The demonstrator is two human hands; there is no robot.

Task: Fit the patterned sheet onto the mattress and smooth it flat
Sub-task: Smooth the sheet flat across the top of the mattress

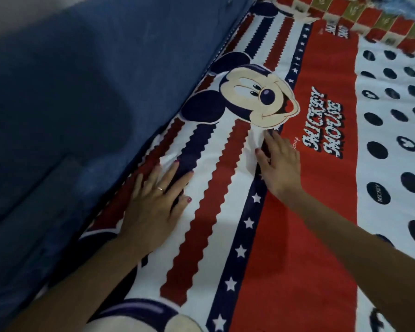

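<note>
Both hands are flat on the Mickey Mouse sheet (pixel 225 212), fingers spread, gripping nothing. Left hand (pixel 153 202) sits by the blue wall-side edge; right hand (pixel 279 161) is just below Mickey's face (pixel 261 97), nearest the small wrinkle (pixel 254 142) at its fingertips. Stripes run toward that face.

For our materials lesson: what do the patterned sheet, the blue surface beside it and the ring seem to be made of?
Patterned sheet: thin woven fabric, probably cotton or a blend, matte; it puckers into soft wrinkles by the fingertips.
Blue surface: looks like soft, napped upholstery, matte, with faint seams; blurred, so uncertain.
Ring on the left hand: metal, gold-toned, slightly shiny.
</note>
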